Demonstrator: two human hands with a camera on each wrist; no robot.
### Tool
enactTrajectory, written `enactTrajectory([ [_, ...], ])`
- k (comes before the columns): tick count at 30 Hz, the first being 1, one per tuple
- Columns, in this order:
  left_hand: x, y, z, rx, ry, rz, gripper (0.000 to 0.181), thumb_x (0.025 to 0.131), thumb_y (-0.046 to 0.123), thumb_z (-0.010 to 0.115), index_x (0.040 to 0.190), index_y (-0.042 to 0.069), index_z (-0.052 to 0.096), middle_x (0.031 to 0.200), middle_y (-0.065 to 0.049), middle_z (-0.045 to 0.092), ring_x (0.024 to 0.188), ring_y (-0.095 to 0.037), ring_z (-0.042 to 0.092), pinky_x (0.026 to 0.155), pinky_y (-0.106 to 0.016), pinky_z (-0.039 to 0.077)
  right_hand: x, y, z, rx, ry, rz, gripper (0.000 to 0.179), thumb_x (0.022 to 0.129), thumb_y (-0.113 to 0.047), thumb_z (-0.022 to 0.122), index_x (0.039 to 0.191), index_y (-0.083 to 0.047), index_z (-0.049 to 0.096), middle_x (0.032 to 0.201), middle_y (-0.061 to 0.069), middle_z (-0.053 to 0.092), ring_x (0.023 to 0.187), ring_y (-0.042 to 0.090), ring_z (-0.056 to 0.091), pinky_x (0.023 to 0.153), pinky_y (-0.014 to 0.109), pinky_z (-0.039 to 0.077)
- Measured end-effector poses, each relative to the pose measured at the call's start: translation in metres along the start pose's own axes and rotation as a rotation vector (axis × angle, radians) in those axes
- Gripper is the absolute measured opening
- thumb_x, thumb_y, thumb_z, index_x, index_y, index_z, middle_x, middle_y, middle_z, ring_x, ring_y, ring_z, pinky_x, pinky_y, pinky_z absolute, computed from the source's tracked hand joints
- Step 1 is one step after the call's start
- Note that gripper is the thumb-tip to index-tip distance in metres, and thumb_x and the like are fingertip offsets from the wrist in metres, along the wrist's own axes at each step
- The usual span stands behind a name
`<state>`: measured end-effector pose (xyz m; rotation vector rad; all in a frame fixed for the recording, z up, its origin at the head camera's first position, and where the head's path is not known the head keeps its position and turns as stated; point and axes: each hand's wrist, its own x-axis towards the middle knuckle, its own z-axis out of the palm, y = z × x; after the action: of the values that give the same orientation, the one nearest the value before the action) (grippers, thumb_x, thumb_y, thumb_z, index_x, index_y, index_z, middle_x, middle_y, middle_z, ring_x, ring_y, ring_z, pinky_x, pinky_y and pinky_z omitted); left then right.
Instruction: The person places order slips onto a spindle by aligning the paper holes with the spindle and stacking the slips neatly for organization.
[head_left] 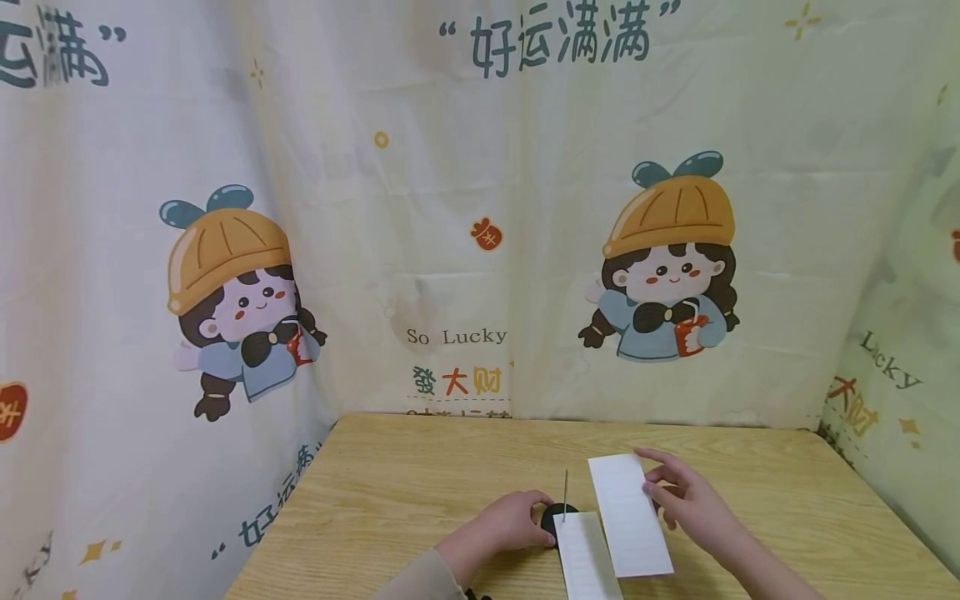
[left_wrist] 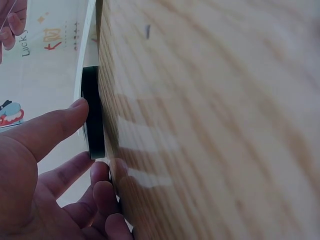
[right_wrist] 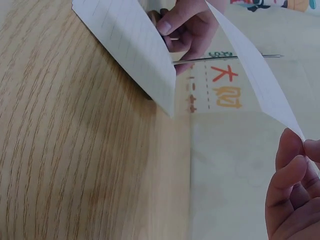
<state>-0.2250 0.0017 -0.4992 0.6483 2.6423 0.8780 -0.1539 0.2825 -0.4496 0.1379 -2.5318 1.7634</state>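
A paper spike with a round black base and a thin upright metal rod stands on the table. My left hand grips the base at its left edge; the left wrist view has the thumb on the black base and the other fingers close to the table. White ruled slips lie over the base, pierced by the rod near one end. To the right, my right hand pinches a loose white slip by its right edge, raised above the table beside the rod.
The wooden table reaches back to a printed curtain, which also hangs along both sides. A small dark item shows at the bottom edge below the left wrist.
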Motion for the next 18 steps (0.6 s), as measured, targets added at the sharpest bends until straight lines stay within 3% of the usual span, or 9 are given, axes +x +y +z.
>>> enactTrajectory([
  [18, 0.001, 0.000, -0.001, -0.001, -0.023, -0.046, 0.045, 0.078, 0.030, 0.085, 0.119, 0.022, 0.067, 0.074, 0.001, 0.055, 0.067, -0.015, 0.049, 0.065, -0.033, 0.038, 0.001, -0.014, 0.015, 0.050, 0.027, 0.019, 0.050, 0.097, -0.006, 0.062, 0.144, -0.010, 0.046, 0.107, 0.017, 0.053, 0.070, 0.021, 0.054, 0.053, 0.030, 0.048],
])
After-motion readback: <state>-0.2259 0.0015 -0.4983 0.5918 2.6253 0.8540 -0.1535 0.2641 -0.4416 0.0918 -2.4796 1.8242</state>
